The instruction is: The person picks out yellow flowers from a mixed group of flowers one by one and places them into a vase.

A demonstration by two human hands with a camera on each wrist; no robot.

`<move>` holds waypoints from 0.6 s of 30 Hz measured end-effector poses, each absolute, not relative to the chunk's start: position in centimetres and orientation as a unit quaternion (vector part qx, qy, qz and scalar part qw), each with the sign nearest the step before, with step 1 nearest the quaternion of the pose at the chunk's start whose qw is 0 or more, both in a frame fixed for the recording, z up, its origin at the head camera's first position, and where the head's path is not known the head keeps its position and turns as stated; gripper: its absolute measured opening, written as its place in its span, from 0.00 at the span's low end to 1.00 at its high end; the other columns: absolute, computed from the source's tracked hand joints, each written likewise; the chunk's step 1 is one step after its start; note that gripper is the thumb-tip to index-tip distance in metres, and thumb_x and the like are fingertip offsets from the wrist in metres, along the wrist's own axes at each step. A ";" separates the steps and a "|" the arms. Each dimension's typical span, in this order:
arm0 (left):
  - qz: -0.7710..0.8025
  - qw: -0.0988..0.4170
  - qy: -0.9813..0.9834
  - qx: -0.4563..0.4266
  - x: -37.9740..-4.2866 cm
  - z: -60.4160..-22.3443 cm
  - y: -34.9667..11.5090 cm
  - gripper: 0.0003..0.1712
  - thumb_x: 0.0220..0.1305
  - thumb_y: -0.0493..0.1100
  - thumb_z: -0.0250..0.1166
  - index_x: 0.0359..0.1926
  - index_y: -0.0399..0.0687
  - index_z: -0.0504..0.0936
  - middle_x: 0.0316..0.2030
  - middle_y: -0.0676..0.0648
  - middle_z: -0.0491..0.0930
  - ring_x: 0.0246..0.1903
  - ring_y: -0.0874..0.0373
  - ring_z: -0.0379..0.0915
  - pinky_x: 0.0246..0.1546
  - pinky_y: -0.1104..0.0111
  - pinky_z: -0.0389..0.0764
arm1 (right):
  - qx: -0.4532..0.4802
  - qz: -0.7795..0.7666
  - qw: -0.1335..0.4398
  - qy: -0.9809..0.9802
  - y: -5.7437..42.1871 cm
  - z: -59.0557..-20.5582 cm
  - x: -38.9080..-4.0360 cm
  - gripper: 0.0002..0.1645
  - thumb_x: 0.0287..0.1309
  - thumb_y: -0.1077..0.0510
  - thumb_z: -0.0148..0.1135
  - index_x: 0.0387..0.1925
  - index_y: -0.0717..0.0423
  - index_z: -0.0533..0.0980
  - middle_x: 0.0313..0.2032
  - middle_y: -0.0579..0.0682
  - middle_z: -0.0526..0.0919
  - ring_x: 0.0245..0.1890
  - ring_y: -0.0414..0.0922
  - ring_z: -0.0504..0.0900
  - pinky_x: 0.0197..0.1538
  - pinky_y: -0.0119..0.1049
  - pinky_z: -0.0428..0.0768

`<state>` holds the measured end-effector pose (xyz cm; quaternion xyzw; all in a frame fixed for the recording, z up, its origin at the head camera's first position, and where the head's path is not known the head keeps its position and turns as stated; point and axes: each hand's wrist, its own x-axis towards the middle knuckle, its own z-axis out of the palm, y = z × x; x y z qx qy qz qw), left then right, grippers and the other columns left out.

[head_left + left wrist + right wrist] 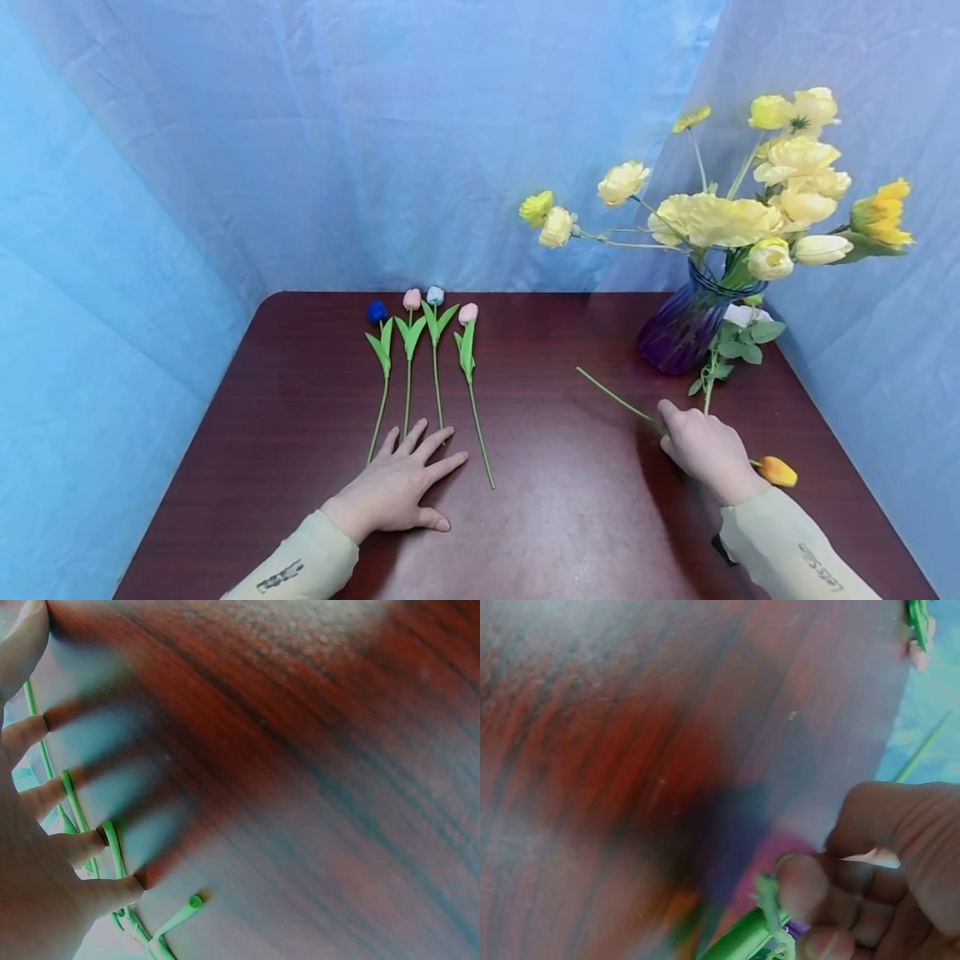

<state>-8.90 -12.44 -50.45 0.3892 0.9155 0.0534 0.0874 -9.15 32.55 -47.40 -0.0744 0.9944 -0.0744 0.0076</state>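
My right hand [705, 442] grips an orange tulip by its stem; the bloom [777, 471] shows to the right of the wrist and the bare stem end [611, 395] points left. My left hand [401, 483] lies with fingers spread at the lower stems of several tulips: a blue tulip [377, 312], a pink tulip [412, 300] and a pale blue tulip [436, 296]. Another pink tulip [468, 314] lies just right of its fingers. A white rose [742, 333] with green leaves lies beside the vase, its stem reaching toward my right hand.
A blue-purple glass vase [678, 329] of yellow and cream flowers [720, 221] stands at the back right, some blooms leaning left. The dark red table [555, 533] is enclosed by blue cloth [435, 142]. A small black object [722, 550] is partly hidden by my right sleeve.
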 end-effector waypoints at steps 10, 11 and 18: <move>0.056 0.078 0.913 0.396 -8.9 -50.5 -12.5 0.52 0.48 0.76 0.62 0.72 0.66 0.59 0.73 0.45 0.51 0.69 0.33 0.44 0.60 0.32 0.54 | -0.056 -0.174 -0.021 0.983 30.5 -44.9 -9.1 0.10 0.51 0.64 0.55 0.37 0.54 0.77 0.20 0.43 0.78 0.16 0.42 0.68 0.23 0.42 0.71; 0.057 0.078 0.913 0.396 -8.9 -50.5 -12.5 0.52 0.48 0.76 0.62 0.72 0.65 0.59 0.73 0.45 0.51 0.69 0.33 0.44 0.59 0.32 0.55 | -0.052 -0.190 -0.017 0.980 30.2 -44.5 -9.0 0.10 0.52 0.64 0.54 0.37 0.54 0.78 0.21 0.42 0.79 0.15 0.42 0.70 0.26 0.43 0.73; 0.061 0.081 0.915 0.391 -8.9 -50.5 -12.6 0.53 0.48 0.76 0.62 0.72 0.66 0.59 0.73 0.45 0.50 0.69 0.33 0.43 0.60 0.32 0.54 | -0.004 -0.456 0.033 0.889 29.0 -41.3 -8.5 0.14 0.66 0.63 0.47 0.47 0.65 0.74 0.35 0.59 0.87 0.26 0.50 0.86 0.29 0.43 0.85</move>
